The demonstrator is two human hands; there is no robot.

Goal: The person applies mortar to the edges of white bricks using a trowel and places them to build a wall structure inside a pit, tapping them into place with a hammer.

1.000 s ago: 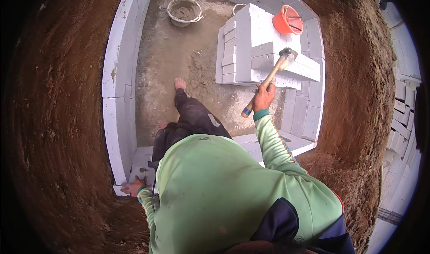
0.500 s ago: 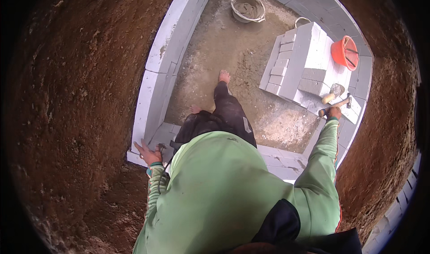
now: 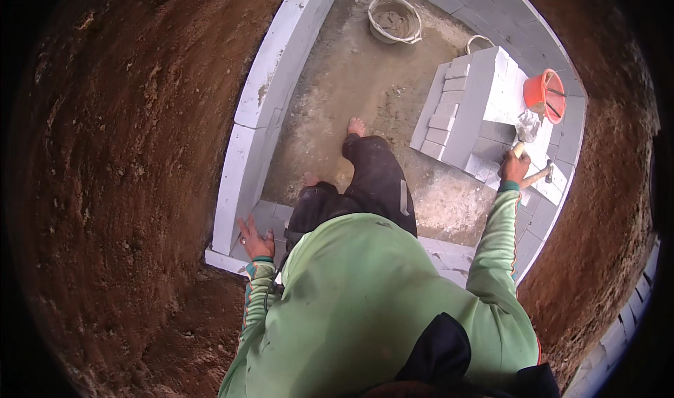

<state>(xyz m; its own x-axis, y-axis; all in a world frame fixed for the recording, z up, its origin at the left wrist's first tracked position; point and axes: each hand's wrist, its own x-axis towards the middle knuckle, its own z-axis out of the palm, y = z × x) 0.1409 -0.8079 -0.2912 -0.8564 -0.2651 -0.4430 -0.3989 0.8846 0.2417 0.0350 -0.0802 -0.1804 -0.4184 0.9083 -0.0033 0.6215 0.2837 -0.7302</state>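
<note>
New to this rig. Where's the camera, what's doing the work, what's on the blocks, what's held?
No machine here: these are a person's two bare hands. Every picture comes from one fisheye camera on the person's head, looking down, so straight edges bend and picture left is the person's left. The right hand grips a trowel by its handle. On the stacked white blocks are a hammer and an orange bucket. The left hand is spread near the low block wall.

Two hands (image 3: 258, 244) (image 3: 514, 166), two bare feet (image 3: 357, 127) (image 3: 310, 179), one trowel (image 3: 528, 128), one hammer (image 3: 538, 176), one red bucket (image 3: 535, 97) and one white bucket (image 3: 382, 34)
</note>
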